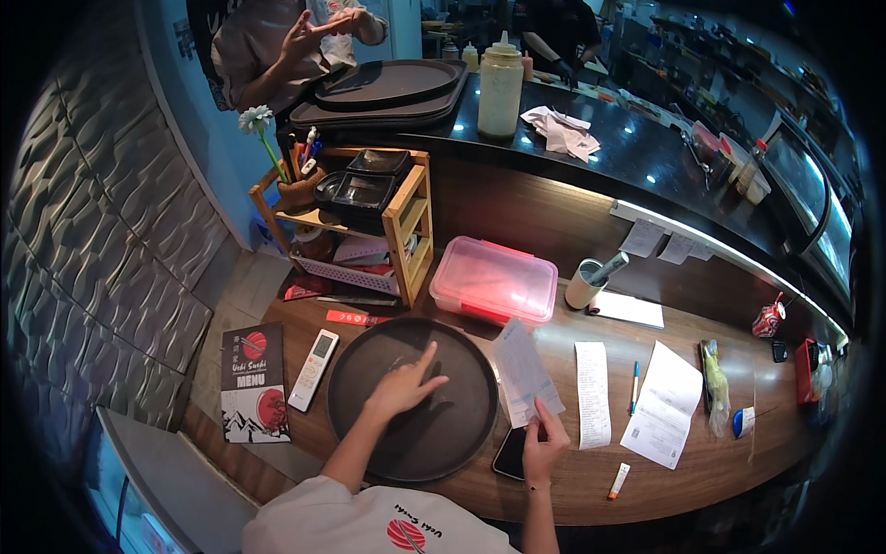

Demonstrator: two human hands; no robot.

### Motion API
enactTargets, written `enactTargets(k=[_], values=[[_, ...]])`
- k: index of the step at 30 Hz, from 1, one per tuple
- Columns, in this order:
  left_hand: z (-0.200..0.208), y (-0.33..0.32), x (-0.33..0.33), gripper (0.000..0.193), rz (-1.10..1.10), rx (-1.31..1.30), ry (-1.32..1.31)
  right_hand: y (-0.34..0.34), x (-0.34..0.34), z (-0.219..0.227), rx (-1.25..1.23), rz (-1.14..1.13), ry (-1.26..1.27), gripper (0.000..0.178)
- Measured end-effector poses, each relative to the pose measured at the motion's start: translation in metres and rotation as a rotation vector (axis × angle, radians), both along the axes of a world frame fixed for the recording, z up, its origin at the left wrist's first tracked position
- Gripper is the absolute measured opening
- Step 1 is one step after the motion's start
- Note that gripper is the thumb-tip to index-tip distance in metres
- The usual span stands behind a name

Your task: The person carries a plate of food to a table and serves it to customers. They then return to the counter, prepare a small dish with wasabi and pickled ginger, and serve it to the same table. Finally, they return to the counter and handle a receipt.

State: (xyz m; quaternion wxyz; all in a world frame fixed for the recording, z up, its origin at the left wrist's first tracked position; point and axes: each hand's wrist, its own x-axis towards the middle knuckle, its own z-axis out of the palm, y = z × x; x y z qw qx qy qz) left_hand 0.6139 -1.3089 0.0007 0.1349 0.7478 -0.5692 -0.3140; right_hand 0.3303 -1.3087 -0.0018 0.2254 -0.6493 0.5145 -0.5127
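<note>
Over a round dark tray on the wooden counter, my left hand is open, index finger and thumb stretched apart, holding nothing. I cannot tell whether it touches the tray. To the right of the tray, my right hand pinches the lower corner of a paper slip between thumb and fingers. The slip stands tilted beside the tray's right rim, in front of a pink lidded plastic box. Partly under my right hand lies a dark phone.
Left of the tray are a white remote control and a menu. A wooden shelf stands behind. To the right lie a long receipt, a blue pen and a white sheet. Another person's hands show beyond stacked trays.
</note>
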Motion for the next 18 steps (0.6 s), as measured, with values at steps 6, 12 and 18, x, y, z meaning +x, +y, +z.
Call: enactTargets(k=[6,12,18], values=[[-0.005,0.069,0.067,0.041,0.207,-0.726,-0.23,-0.067,0.013,0.039,0.035,0.098,0.028,0.031],[-0.056,0.154,0.077,0.036,0.442,-0.68,-0.345,-0.184,0.072,0.055,-0.161,0.282,-0.021,0.035],[-0.086,0.17,0.073,0.043,0.613,-0.667,-0.351,-0.273,0.142,0.049,-0.266,0.341,0.129,0.041]])
